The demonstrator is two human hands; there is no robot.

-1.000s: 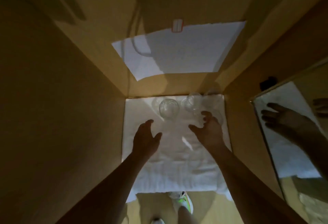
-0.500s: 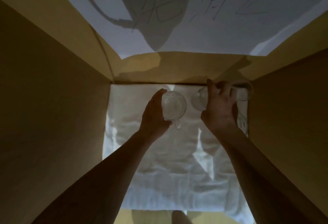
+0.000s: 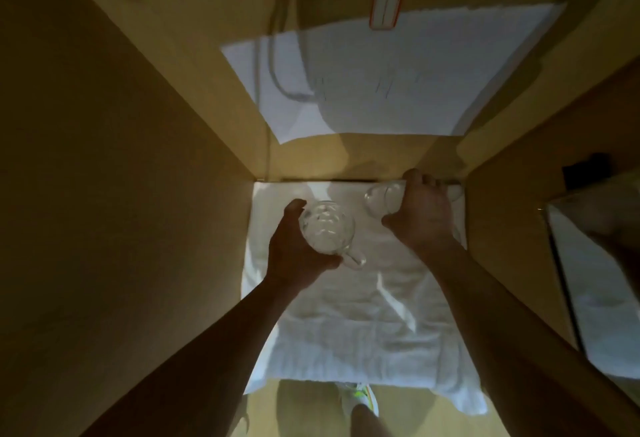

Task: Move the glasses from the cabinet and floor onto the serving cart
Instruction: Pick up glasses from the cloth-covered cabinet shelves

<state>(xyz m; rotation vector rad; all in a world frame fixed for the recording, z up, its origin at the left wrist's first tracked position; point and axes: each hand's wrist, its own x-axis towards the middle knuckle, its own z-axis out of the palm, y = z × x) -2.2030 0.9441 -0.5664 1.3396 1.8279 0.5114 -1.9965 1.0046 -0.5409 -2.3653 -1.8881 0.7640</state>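
Left hand (image 3: 298, 249) grips a glass mug (image 3: 327, 227); right hand (image 3: 420, 213) grips another glass (image 3: 381, 198) over white cloth (image 3: 346, 332).

Both bare forearms are extended forward over the white cloth (image 3: 346, 325). The left hand (image 3: 298, 249) is curled around a glass mug (image 3: 327, 227) above the cloth. The right hand (image 3: 420, 215) is wrapped over a second glass (image 3: 379, 199) at the cloth's far edge.

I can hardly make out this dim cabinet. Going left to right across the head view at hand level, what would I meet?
Left hand → glass mug it grips → second glass → right hand → mirror.
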